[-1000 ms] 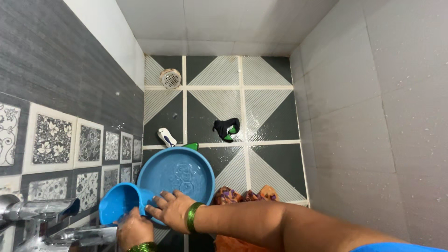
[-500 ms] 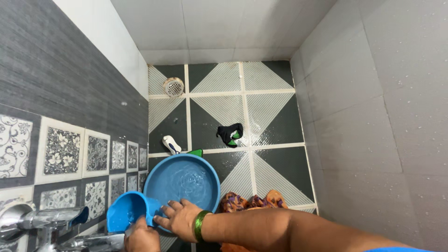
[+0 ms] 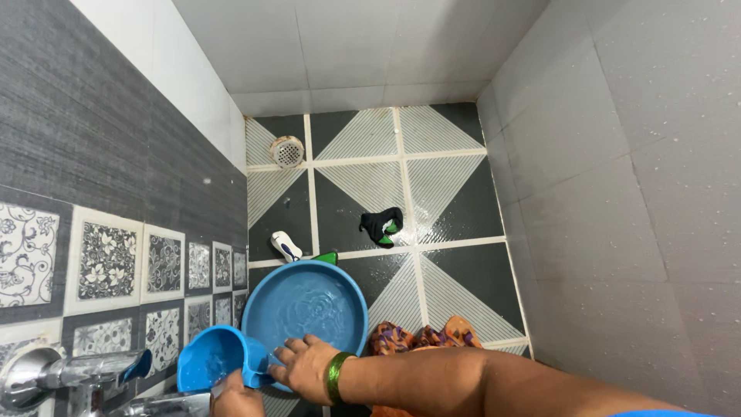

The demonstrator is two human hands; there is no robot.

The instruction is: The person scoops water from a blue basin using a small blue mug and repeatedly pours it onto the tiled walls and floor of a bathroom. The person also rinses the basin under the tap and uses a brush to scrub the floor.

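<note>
A round blue basin (image 3: 305,301) with water in it stands on the tiled floor below the wall tap. A smaller blue mug (image 3: 207,369) is held at the basin's left rim, under the tap. My left hand (image 3: 234,399) grips the mug from below at the bottom edge of the view, and is mostly cut off. My right hand (image 3: 303,366), with a green bangle on the wrist, reaches in from the right. It lies with fingers spread on the basin's near rim, next to the mug's handle.
A chrome tap (image 3: 73,371) juts from the patterned left wall. On the wet floor lie a white and blue brush (image 3: 285,245), a black and green cloth (image 3: 382,226) and a round drain (image 3: 287,151). Orange patterned cloth (image 3: 421,338) lies right of the basin. Grey walls enclose the space.
My hands and the mug have stayed at the basin's rim and sunk slightly lower in view as the camera tipped up. More of the far floor shows.
</note>
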